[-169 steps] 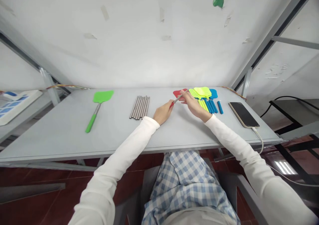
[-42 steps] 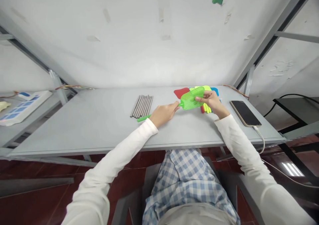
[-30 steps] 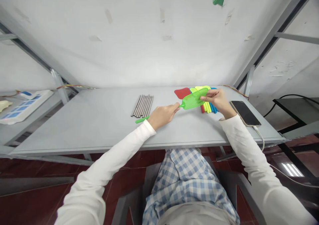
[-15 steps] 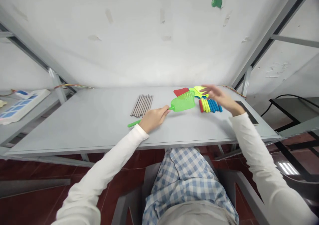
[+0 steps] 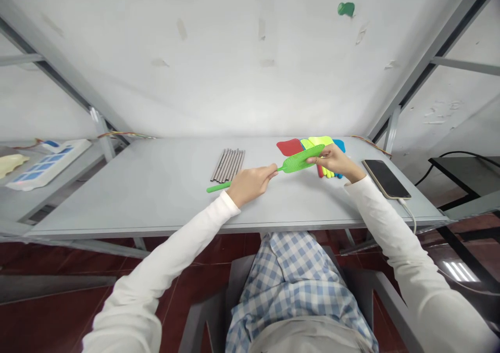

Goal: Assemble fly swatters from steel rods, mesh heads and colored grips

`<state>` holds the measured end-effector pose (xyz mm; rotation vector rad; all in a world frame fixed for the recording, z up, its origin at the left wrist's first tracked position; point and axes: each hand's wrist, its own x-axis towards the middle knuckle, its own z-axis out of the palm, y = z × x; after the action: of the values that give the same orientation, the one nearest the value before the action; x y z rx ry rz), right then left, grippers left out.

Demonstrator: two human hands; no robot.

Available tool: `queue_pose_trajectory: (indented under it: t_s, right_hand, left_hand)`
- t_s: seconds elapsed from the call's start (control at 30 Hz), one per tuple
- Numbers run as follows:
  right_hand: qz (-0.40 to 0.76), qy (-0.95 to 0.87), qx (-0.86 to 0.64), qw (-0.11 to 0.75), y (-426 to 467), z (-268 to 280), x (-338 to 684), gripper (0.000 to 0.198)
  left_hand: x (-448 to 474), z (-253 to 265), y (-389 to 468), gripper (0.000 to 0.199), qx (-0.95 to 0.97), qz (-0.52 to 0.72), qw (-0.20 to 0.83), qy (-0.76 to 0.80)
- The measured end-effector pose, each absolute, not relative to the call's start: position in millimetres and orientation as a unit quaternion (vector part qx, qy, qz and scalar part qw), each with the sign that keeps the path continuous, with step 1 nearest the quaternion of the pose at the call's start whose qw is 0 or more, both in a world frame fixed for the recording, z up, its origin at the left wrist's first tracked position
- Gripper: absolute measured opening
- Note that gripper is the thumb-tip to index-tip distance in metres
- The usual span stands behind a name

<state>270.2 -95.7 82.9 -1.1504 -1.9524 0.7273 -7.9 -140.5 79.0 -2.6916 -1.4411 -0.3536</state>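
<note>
A green fly swatter (image 5: 299, 162) with a mesh paddle is held between both hands, above the grey table. My left hand (image 5: 250, 184) is closed round its shaft; the green handle end sticks out past the wrist. With thumb and fingers, my right hand (image 5: 335, 161) pinches the far edge of the paddle, which is tilted. Behind it lie a red paddle (image 5: 289, 147), a yellow paddle (image 5: 321, 141) and a blue one (image 5: 339, 145), partly overlapping. Short red, yellow and blue handles (image 5: 327, 173) lie in a row, partly hidden by my right hand. Several metal tubes (image 5: 228, 165) lie left of centre.
A phone (image 5: 386, 178) with a white cable lies at the right end of the table (image 5: 148, 186). On the left, a white power strip (image 5: 49, 164) rests on a neighbouring surface. A white wall stands behind, with metal frame posts at both sides.
My right hand has come in from above the coloured pieces and taken hold of the fly swatter's paddle. The paddle has turned more edge-on. The left hand keeps its grip on the shaft.
</note>
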Motion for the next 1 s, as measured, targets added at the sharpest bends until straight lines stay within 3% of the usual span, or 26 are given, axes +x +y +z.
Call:
queue_pose_trajectory:
  t_s: [0.13, 0.37, 0.5, 0.73, 1.0]
  right_hand:
    - [0.31, -0.729, -0.444, 0.419, -93.4, 89.0, 289.1, 0.039]
    - [0.374, -0.705, -0.427, 0.425, -99.4, 88.1, 288.9, 0.038]
    - [0.369, -0.698, -0.397, 0.468, -106.6, 86.8, 262.0, 0.042]
    - [0.362, -0.701, -0.396, 0.47, -103.2, 99.0, 259.6, 0.048]
    - [0.412, -0.697, -0.4, 0.43, -71.0, 87.6, 267.4, 0.042]
  left_hand:
    - [-25.0, 76.4, -142.4, 0.037, -0.861, -0.127, 0.03, -0.491]
    - [-32.0, 74.7, -145.5, 0.032, -0.871, -0.107, -0.059, -0.476]
    - [-7.5, 77.4, -141.7, 0.022, -0.875, -0.165, -0.118, -0.44]
    - [10.3, 78.8, -135.8, 0.031, -0.879, -0.166, -0.072, -0.442]
    - [4.5, 71.7, -139.5, 0.032, -0.864, -0.191, -0.141, -0.444]
